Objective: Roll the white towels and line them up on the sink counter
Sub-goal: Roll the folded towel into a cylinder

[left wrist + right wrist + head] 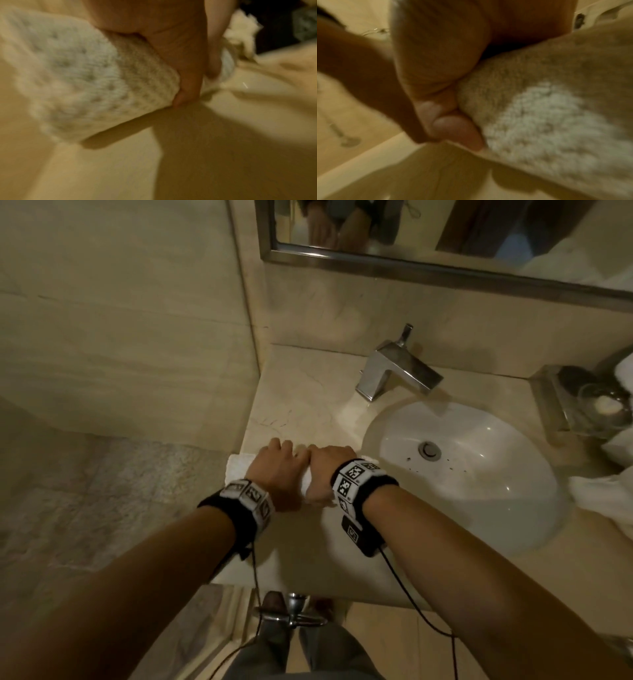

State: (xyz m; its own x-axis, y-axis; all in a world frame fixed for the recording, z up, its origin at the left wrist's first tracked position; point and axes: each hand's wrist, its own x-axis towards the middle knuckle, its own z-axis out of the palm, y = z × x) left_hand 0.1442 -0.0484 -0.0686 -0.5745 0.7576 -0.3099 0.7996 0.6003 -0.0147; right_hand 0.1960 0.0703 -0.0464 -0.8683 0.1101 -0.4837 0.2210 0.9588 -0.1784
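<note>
One fluffy white rolled towel (236,466) lies on the surface (301,405) beneath two hands, left hand (275,470) and right hand (329,470), both curled around it.

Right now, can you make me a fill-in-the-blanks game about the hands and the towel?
1. Both hands grip a rolled white ____ on the counter.
2. The left hand and right hand sit side by ____.
3. The towel lies to the ____ of the sink basin.
4. The shiny faucet stands behind the ____.

Missing words: towel; side; left; basin
</note>
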